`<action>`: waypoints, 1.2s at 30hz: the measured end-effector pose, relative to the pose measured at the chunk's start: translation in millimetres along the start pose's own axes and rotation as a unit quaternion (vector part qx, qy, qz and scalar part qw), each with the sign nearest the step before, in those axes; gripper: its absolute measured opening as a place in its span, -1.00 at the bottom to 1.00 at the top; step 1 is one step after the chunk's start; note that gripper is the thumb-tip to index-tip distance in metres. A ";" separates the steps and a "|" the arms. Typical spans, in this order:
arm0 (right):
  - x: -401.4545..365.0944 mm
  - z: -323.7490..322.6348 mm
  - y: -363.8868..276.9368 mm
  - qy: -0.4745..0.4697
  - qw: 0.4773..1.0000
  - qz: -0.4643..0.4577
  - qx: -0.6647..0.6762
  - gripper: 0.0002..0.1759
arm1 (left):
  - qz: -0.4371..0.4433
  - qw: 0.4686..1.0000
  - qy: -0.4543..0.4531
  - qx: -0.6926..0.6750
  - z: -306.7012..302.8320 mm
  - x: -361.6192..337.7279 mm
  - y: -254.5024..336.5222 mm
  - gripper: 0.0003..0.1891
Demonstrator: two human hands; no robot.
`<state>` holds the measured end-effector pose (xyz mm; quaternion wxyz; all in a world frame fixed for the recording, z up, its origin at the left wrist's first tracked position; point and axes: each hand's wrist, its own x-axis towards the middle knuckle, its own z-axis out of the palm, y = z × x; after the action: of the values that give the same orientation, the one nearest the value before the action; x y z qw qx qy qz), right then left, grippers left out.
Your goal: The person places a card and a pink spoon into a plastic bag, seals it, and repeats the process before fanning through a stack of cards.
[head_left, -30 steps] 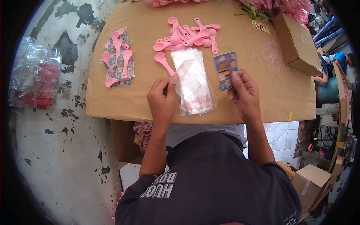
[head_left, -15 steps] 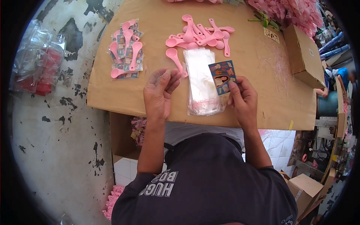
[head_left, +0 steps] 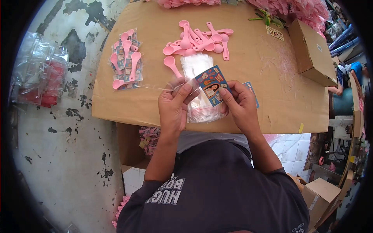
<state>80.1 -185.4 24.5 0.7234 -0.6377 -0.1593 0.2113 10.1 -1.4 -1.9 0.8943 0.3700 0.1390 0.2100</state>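
My left hand [head_left: 176, 103] pinches a thin clear plastic bag [head_left: 167, 86] at its edge, over the brown table. In my right hand [head_left: 241, 105] is a blue printed card [head_left: 212, 85], gripped between thumb and fingers, its left corner at the bag. Another blue card [head_left: 251, 94] shows partly behind my right hand. Under both hands lies a stack of clear bags [head_left: 198, 64]. One pink spoon [head_left: 171, 65] rests just beyond my left fingers, and a pile of pink spoons [head_left: 202, 40] lies farther back.
Packed spoons with cards [head_left: 126, 58] lie at the table's left. A cardboard box [head_left: 311, 54] stands at the right edge, near another person's hand [head_left: 336, 90]. Pink items in plastic [head_left: 291, 11] are heaped at the back right. Clear and red packages [head_left: 42, 73] lie far left.
My hands have come closer together over the bag stack. A clear bag now shows in my left fingers, and the card has moved left to it. The second card has come into sight.
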 end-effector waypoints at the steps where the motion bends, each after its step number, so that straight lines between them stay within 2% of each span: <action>1: -1.1 0.3 0.0 -0.001 1.000 -0.002 -0.012 -0.77 | 0.000 1.000 -0.001 0.001 0.9 -0.5 -0.2 -0.83; 7: -8.0 -1.3 -5.1 0.048 0.999 -0.019 -0.014 -0.77 | 0.003 0.999 0.017 0.033 10.3 -1.7 4.0 -0.80; 11: -11.3 -7.9 -3.4 0.041 0.999 -0.019 -0.026 -0.78 | 0.009 0.999 0.016 0.048 5.8 -2.1 3.5 -0.79; 13: -11.0 -8.4 -3.2 0.009 1.000 0.005 -0.016 -0.78 | 0.011 0.999 0.016 0.051 7.6 -1.1 3.4 -0.79; 20: -5.8 2.2 -3.7 0.030 0.999 -0.005 -0.018 -0.79 | -0.019 0.999 -0.026 0.032 6.3 -3.3 1.2 -0.77; 23: -3.2 2.2 -4.5 -0.002 0.999 0.001 -0.039 -0.79 | -0.023 0.999 -0.030 0.031 4.3 -3.1 3.3 -0.76; 25: -0.6 1.0 -4.3 -0.073 0.994 0.033 -0.077 -0.79 | -0.022 0.999 -0.033 0.030 4.8 -3.8 5.3 -0.76; 28: 2.9 0.2 -12.0 -0.103 0.990 0.050 -0.082 -0.78 | -0.014 0.998 -0.054 0.038 6.1 -5.0 6.2 -0.75; 31: 5.2 -4.7 -12.0 -0.114 0.991 0.066 -0.029 -0.74 | -0.011 0.996 -0.066 0.053 9.3 -6.5 3.6 -0.74; 32: 5.1 -2.6 -12.3 -0.113 0.991 0.066 -0.029 -0.74 | -0.010 0.997 -0.066 0.045 11.5 -7.7 3.2 -0.74; 34: 3.9 3.8 -13.1 -0.050 0.996 0.066 0.030 -0.74 | -0.008 0.997 -0.066 0.039 13.3 -7.8 2.5 -0.73; 36: 3.4 -0.6 -3.0 -0.040 0.997 0.055 0.038 -0.75 | 0.008 0.997 -0.054 0.049 14.3 -6.4 1.3 -0.70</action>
<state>83.6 -184.5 27.2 0.7274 -0.6087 -0.1451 0.2816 9.9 -12.3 9.4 0.8796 0.4252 0.0974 0.1899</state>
